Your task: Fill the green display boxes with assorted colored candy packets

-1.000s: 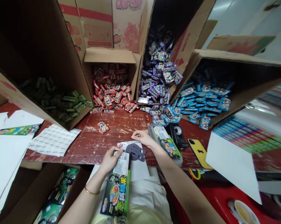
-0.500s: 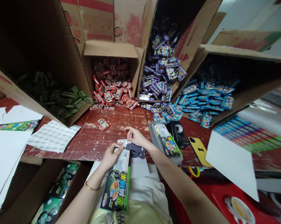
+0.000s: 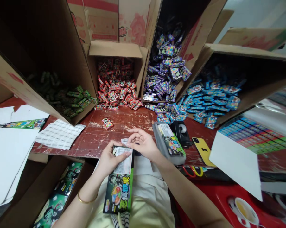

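Observation:
A flat candy box (image 3: 119, 190), black and green with Chinese lettering, rests on my lap with its top end at the table edge. My left hand (image 3: 111, 158) is closed on its upper end, the thumb lying across a white printed label (image 3: 125, 161). My right hand (image 3: 143, 144) is at the box's top corner, fingers loosely curved and apart, thumb tip close to the left fingertips. Behind the hands a small white piece (image 3: 124, 141) shows partly. The dark grey item under my right hand is mostly hidden. One red candy packet (image 3: 107, 123) lies alone beyond.
Cartons hold green (image 3: 78, 98), red (image 3: 116, 95), purple (image 3: 162, 85) and blue packets (image 3: 209, 98). A label sheet (image 3: 60, 134) lies left. To the right are a plastic tray (image 3: 157, 139) with another box, a tape dispenser (image 3: 182, 134), a yellow phone (image 3: 203, 150) and a cup (image 3: 246, 210).
My left hand has slid up the box, its thumb now across the label. My right hand has turned from a pinch to a looser curve beside the top corner, covering the dark grey item.

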Motion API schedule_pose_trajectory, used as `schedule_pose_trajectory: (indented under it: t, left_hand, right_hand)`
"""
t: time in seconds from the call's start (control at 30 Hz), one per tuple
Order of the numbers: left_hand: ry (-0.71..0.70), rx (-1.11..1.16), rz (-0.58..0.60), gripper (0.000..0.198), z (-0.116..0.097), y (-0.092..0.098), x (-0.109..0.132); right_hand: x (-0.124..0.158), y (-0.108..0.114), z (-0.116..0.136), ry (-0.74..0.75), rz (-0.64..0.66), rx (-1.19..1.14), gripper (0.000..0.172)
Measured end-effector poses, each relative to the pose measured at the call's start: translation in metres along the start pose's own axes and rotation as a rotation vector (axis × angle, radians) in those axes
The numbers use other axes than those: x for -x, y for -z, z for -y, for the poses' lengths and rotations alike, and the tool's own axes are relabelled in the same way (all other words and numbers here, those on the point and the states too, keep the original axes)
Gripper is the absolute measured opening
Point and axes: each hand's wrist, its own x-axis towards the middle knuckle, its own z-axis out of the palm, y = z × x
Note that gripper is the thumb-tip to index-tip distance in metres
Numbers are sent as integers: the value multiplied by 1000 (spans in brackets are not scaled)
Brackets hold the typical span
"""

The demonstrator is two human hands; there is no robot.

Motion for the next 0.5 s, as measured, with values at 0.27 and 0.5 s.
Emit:
schedule_pose_trajectory:
  t: [0.27, 0.5]
  left_hand:
    - [12, -46, 25, 39, -7, -4, 7]
    - [-45, 10, -35, 33, -21, -9, 12]
  right_hand:
    - [6, -5, 11, 62, 24, 208, 43]
    - [2, 1, 6, -438, 104, -246, 51]
